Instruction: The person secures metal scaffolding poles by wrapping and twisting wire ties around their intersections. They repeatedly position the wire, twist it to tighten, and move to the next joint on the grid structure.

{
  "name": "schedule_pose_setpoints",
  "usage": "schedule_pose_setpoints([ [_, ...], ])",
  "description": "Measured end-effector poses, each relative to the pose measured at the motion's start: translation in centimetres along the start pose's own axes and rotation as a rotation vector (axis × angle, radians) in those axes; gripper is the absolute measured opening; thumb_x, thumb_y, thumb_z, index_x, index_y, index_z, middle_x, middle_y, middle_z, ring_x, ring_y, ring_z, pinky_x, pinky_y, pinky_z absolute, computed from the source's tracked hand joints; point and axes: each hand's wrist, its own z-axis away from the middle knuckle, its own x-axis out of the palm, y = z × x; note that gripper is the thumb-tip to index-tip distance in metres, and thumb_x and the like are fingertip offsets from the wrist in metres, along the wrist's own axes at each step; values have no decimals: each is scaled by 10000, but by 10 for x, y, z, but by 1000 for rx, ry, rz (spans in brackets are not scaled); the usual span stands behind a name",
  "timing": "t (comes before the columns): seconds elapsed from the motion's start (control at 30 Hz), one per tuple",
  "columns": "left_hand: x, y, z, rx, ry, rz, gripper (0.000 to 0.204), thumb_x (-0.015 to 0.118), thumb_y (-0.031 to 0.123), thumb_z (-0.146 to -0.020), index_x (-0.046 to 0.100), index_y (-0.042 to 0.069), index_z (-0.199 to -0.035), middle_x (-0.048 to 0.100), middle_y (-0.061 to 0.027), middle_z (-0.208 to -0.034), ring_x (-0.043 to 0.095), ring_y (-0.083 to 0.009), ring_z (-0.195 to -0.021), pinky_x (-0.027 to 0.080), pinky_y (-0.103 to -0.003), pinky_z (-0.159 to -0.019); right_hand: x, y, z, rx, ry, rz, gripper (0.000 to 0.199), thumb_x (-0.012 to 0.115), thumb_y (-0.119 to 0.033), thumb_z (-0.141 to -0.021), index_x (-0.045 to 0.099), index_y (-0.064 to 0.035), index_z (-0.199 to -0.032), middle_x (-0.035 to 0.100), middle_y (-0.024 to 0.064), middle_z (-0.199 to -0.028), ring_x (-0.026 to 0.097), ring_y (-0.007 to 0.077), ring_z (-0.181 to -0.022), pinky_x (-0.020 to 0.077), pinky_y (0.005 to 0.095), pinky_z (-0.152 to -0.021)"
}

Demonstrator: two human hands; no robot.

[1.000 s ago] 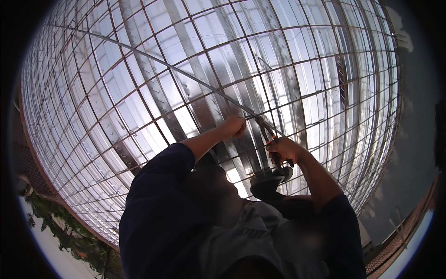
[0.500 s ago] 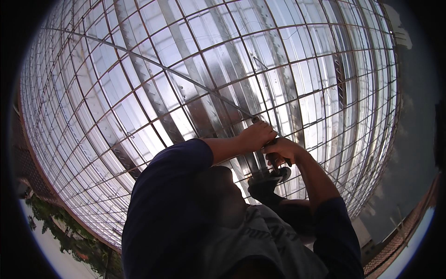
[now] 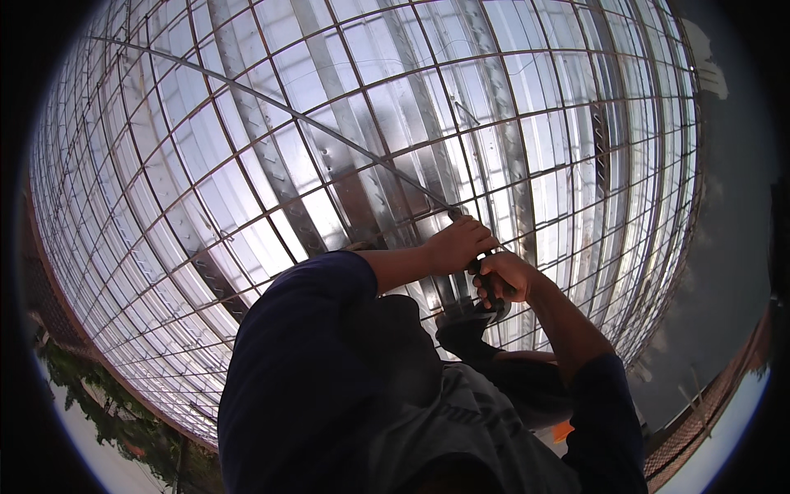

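Note:
My left hand (image 3: pixel 458 245) is closed, its fingers curled down over the steel mesh. What it grips is hidden under the fingers. A long grey rod (image 3: pixel 303 119) slants from the upper left and ends at the knuckles of this hand. Just right of it and slightly nearer, my right hand (image 3: pixel 507 277) wraps round the dark handle of a hand tool (image 3: pixel 489 288); its working end cannot be made out. Below both hands spreads a grid of thin reinforcing bars (image 3: pixel 387 154).
Shiny ribbed metal decking (image 3: pixel 222 185) lies under the bars. My dark shoe (image 3: pixel 462 331) stands on it close to my hands. Along the right runs a grey surface (image 3: pixel 699 272). Trees (image 3: pixel 107 412) and tiled roofs show beyond the edges.
My right hand has turned and drawn slightly down, away from my left hand, and the dark handle now shows in it. My left hand has shifted slightly right.

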Motion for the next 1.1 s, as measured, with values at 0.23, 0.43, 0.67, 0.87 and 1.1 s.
schedule_pose_setpoints([
  [0.23, 9, -12, -3, -6, -239, -52, 214, 645, 152, -739, 600, 113, -944, 616, -59, -863, 606, -231, -891, 427, -409, -901, 24, -20, 33, -115, 364, 811, 344, 621, -248, -816, 542, 0, -1041, 622, 174, -936, 660, 312, -821, 542, 436, -650],
  [0.43, 23, -18, -37, -226, -345, 98, 244, 627, 111, -739, 603, 94, -981, 638, -122, -858, 634, -328, -862, 490, -443, -793, 40, -32, 25, -37, 837, 1580, 205, 590, -143, -788, 615, -11, -942, 641, 160, -896, 670, 323, -799, 546, 407, -708],
  [0.67, 29, -3, -28, -235, -675, -21, 121, 649, 165, -722, 681, 95, -816, 663, -102, -792, 649, -287, -880, 465, -427, -843, -2, 20, -9, -201, 569, 1319, 223, 549, -170, -832, 615, 23, -922, 651, 224, -931, 636, 373, -929, 512, 445, -806],
  [0.87, 63, -3, -2, -130, -529, -194, 263, 614, 173, -789, 602, 89, -1038, 625, -92, -987, 573, -261, -1023, 383, -445, -928, -39, 56, -39, -442, 692, 1291, 334, 480, -298, -917, 571, 22, -937, 642, 234, -829, 638, 402, -786, 506, 472, -711],
  [1.1, 15, 18, 2, -31, -306, -284, 303, 639, 250, -760, 591, 85, -1009, 622, -90, -937, 577, -277, -988, 386, -483, -929, -12, 17, -1, 12, 60, 309, 289, 570, -266, -876, 572, 17, -932, 639, 148, -785, 653, 270, -655, 537, 411, -559],
])
